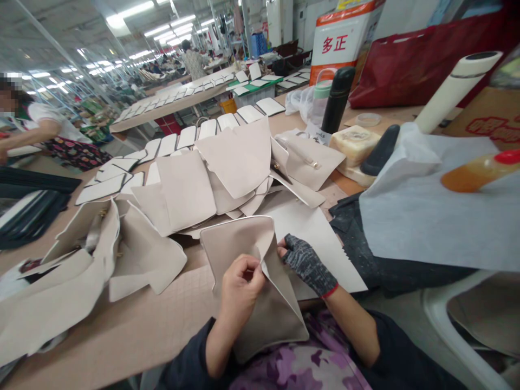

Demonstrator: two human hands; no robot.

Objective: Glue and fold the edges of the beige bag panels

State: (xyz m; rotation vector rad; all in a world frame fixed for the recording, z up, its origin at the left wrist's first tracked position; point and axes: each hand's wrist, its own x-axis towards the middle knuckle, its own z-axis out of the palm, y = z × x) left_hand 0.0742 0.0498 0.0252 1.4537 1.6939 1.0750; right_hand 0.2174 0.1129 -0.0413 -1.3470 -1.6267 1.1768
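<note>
A beige leather-like bag panel [227,241] with pale edges stands folded in front of me, its lower end against my lap. My left hand [242,284], bare, pinches the panel's inner edge between thumb and forefinger near the middle. On the right, my right hand [306,265] wears a grey fingerless glove with a red cuff. Its fingers are curled in at the panel's right side, with the fingertips partly hidden. Beneath that hand lies a flat white sheet [329,254].
Beige panels [187,189] are heaped behind my hands, and more bag pieces [146,254] lie left. Rows of white pieces [209,129] line the table's far side. A black flask [338,100], an orange glue bottle [475,176] and grey-white paper [426,216] are right. A co-worker [60,130] stands left.
</note>
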